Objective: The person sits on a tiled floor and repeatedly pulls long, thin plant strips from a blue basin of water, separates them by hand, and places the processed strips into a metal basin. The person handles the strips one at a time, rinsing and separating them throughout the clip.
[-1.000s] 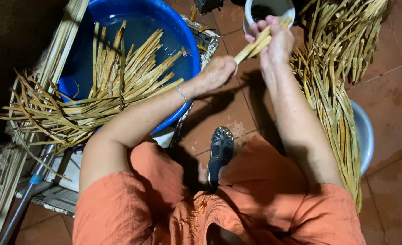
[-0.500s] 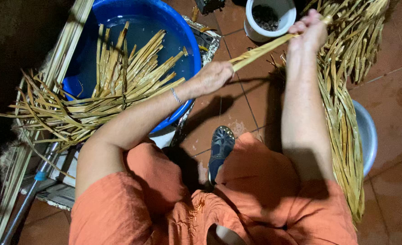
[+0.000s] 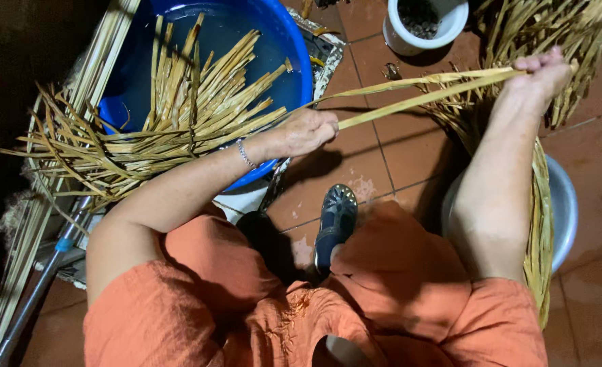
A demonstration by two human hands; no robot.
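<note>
Nearest the camera, orange clothing [image 3: 355, 306] was seen over the knees, and a dark shoe [image 3: 335, 221] was planted on the tiled floor [image 3: 396, 149]. Beyond that, the left hand [image 3: 304, 131] was closed in a fist around the near end of a long yellow-green reed strip [image 3: 416, 92]. A thin bracelet [image 3: 246, 154] was noted at that wrist. The strip was stretched taut above the floor, up and across to the right hand [image 3: 542, 75], where its far end was pinched between curled fingers. A metal basin [image 3: 566, 204] sat beneath the right arm, overlaid by a bundle of reeds [image 3: 539, 224]. Further off, a blue tub [image 3: 280, 41] was seen holding cut strips [image 3: 179, 122]. A white pot [image 3: 423, 27] stood farthest.
</note>
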